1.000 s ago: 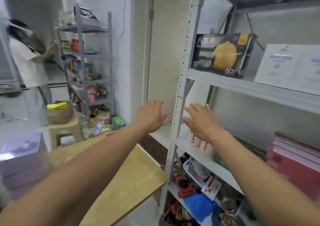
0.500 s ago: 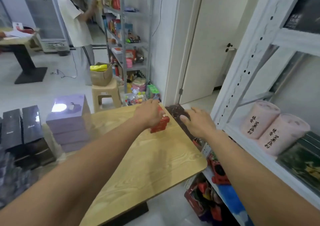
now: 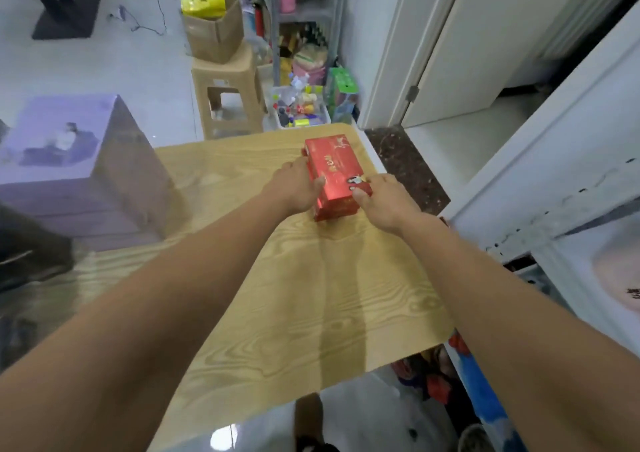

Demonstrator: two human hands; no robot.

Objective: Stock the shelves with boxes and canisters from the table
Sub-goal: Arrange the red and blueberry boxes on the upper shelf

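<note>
The red rectangular cardboard box point(image 3: 332, 171) lies on the pale wood-grain surface point(image 3: 277, 296), close to its far right corner, and seems to rest there rather than be lifted. Its long axis runs away from the person, from about 5 o'clock near the wrists to 11 o'clock at the far end.

The left hand point(image 3: 294, 188) is against the box's 9 o'clock long side, with the thumb over the top edge and the fingers wrapped along the wall. The right hand point(image 3: 381, 199) meets the near corner at 3 o'clock, its thumb on the top rim and its fingers against the right side. Each grip is closed on the box, so the box is squeezed across its short width between them.

The white metal shelf upright point(image 3: 540, 181) stands at 3 o'clock and nearer the right hand, so the carry probably swings that way. A stack of lilac boxes point(image 3: 69, 161) sits at 9 o'clock, well apart.
</note>
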